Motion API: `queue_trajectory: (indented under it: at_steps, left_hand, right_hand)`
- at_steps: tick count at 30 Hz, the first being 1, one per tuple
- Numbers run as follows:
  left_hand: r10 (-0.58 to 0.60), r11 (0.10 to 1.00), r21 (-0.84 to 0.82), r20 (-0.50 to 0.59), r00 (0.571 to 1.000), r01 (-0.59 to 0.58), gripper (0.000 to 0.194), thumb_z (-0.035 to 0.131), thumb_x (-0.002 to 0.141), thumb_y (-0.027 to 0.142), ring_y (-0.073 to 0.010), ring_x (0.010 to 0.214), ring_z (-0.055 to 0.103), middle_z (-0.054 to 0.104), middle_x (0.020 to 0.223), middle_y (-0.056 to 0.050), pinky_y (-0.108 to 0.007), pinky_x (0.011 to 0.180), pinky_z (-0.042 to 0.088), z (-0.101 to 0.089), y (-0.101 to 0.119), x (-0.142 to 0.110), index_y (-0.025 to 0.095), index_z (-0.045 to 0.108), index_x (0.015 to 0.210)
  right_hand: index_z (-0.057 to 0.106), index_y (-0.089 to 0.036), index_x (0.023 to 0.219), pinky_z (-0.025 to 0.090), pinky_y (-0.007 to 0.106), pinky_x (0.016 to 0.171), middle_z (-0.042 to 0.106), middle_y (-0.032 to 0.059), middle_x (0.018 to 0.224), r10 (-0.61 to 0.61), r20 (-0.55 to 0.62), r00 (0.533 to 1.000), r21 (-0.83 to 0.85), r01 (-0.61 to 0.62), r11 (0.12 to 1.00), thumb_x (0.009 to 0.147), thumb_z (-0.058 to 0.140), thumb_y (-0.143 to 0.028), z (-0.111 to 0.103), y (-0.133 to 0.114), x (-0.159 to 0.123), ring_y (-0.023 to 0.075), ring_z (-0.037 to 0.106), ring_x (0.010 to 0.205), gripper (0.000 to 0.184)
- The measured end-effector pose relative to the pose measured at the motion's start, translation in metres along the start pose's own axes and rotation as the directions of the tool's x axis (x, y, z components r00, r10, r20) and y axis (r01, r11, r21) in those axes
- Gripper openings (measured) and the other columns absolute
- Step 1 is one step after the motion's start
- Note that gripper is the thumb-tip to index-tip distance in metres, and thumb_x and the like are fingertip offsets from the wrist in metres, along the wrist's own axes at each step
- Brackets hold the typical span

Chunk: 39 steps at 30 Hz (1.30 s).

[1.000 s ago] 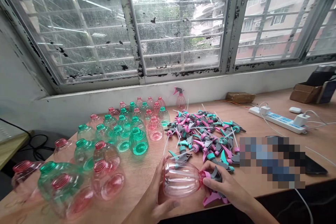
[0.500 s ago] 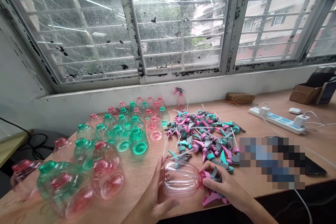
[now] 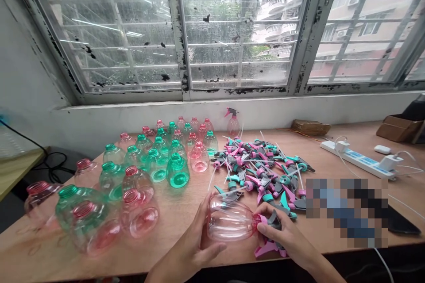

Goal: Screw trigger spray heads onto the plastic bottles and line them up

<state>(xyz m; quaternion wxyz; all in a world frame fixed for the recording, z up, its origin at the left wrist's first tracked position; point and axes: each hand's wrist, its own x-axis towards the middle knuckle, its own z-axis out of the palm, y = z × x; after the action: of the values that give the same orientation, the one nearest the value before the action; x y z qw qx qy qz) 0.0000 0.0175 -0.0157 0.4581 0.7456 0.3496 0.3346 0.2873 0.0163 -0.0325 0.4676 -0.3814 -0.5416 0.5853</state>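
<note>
From where I'm standing, the near edge of the wooden surface [image 3: 175, 219] passes just under both wrists, with dark space below it. Ahead and to the left of the left hand [image 3: 195, 241], a strip of bare wood reaches to the pink and green bottles [image 3: 178, 174], which fill that side and stretch back to the wall [image 3: 199, 108]. Just beyond the right hand [image 3: 287, 233], a heap of spray heads [image 3: 262, 172] crowds close. Off to its right are a pixelated patch, a flat black object [image 3: 403, 221] and, farther away, a white power strip [image 3: 361, 161].

Between the hands is a clear pink bottle [image 3: 230, 225], tipped on its side, ribbed and shiny, its base toward the left hand and its neck toward the right. A pink collar [image 3: 262, 219] sits at the neck. I can't tell whether the bottle's side touches the wood.

The left hand is cupped wide around the base, fingers behind and thumb stretched out along the near side. The right hand is closed narrowly, thumb and fingers pinching the collar, its forearm angling in from the lower right.
</note>
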Motion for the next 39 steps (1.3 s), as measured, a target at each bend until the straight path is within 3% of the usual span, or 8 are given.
queue_trajectory:
  at_steps: [3,7,12,19,25,30,34,39]
  left_hand:
    - [-0.016,0.999,0.033,0.036,0.999,0.015,0.101,0.071,0.093,0.025,-0.0335,0.161,0.013,0.01,0.176,-0.008,-0.057,0.131,0.01,0.0,0.0,-0.001,0.036,0.0,0.164]
    - [-0.003,0.996,-0.093,0.013,1.0,0.004,0.114,0.077,0.09,0.031,-0.0331,0.161,0.01,0.004,0.176,-0.013,-0.057,0.13,0.013,0.002,0.006,0.0,0.035,-0.011,0.163]
    - [-0.04,0.99,-0.131,0.038,0.998,0.044,0.094,0.073,0.093,0.033,-0.0333,0.16,0.019,0.016,0.175,-0.012,-0.055,0.13,0.015,0.001,0.017,0.002,0.032,0.012,0.164]
    - [0.057,0.985,-0.167,0.029,0.998,-0.051,0.086,0.065,0.099,0.035,-0.0337,0.159,0.021,0.01,0.176,-0.006,-0.052,0.127,0.028,0.001,-0.008,0.003,0.041,0.007,0.163]
    - [0.029,0.984,-0.175,0.011,1.0,-0.027,0.109,0.08,0.087,0.036,-0.0348,0.161,0.011,0.011,0.176,-0.007,-0.053,0.13,0.02,0.002,-0.003,0.003,0.042,0.002,0.163]
    - [-0.021,0.987,-0.161,0.019,1.0,0.024,0.091,0.072,0.094,0.039,-0.0338,0.16,0.018,0.015,0.176,-0.005,-0.051,0.131,0.015,0.001,0.009,0.003,0.04,0.013,0.163]
    - [-0.005,0.976,-0.217,0.004,1.0,0.006,0.095,0.075,0.091,0.037,-0.0371,0.155,0.03,0.015,0.175,-0.009,-0.052,0.128,0.028,0.003,0.003,0.005,0.037,0.014,0.163]
    - [-0.012,0.969,-0.247,-0.015,1.0,0.008,0.093,0.077,0.09,0.037,-0.0339,0.144,0.047,0.014,0.175,-0.006,-0.047,0.121,0.04,0.004,-0.01,0.005,0.045,0.016,0.161]
  right_hand:
    - [0.064,-0.019,0.096,0.047,0.027,0.06,0.067,-0.0026,0.068,0.004,0.0,1.0,-0.002,-0.004,1.0,0.085,0.081,-0.052,0.001,-0.001,-0.001,0.0169,0.061,0.061,0.038]
    - [0.062,-0.021,0.094,0.048,0.026,0.059,0.068,-0.0028,0.067,0.015,0.011,1.0,0.006,-0.015,1.0,0.084,0.081,-0.054,0.003,-0.003,-0.001,0.0169,0.062,0.058,0.04]
    - [0.065,-0.021,0.093,0.049,0.027,0.059,0.067,-0.0027,0.069,0.01,-0.023,1.0,-0.02,-0.01,1.0,0.082,0.082,-0.055,0.002,-0.002,0.0,0.017,0.063,0.059,0.04]
    - [0.064,-0.02,0.093,0.049,0.025,0.059,0.065,-0.0039,0.07,-0.008,-0.015,1.0,-0.007,0.008,1.0,0.083,0.082,-0.052,0.001,-0.002,0.0,0.0159,0.061,0.062,0.038]
    - [0.065,-0.02,0.094,0.05,0.025,0.061,0.065,-0.0029,0.075,-0.018,-0.017,1.0,-0.015,0.018,1.0,0.082,0.084,-0.05,0.001,-0.007,0.0,0.0158,0.06,0.065,0.037]
    - [0.062,-0.02,0.095,0.047,0.024,0.06,0.067,-0.0029,0.071,0.016,0.005,1.0,0.004,-0.016,1.0,0.084,0.083,-0.05,0.001,-0.011,-0.001,0.0154,0.06,0.063,0.038]
    - [0.059,-0.019,0.096,0.044,0.023,0.058,0.068,-0.0035,0.068,0.036,0.048,0.998,0.039,-0.038,0.999,0.085,0.082,-0.048,0.001,-0.012,-0.001,0.0138,0.061,0.059,0.038]
    - [0.059,-0.02,0.095,0.045,0.023,0.057,0.069,-0.0034,0.067,0.032,0.04,0.999,0.065,-0.035,0.997,0.084,0.084,-0.048,0.002,-0.01,0.0,0.0142,0.062,0.058,0.039]
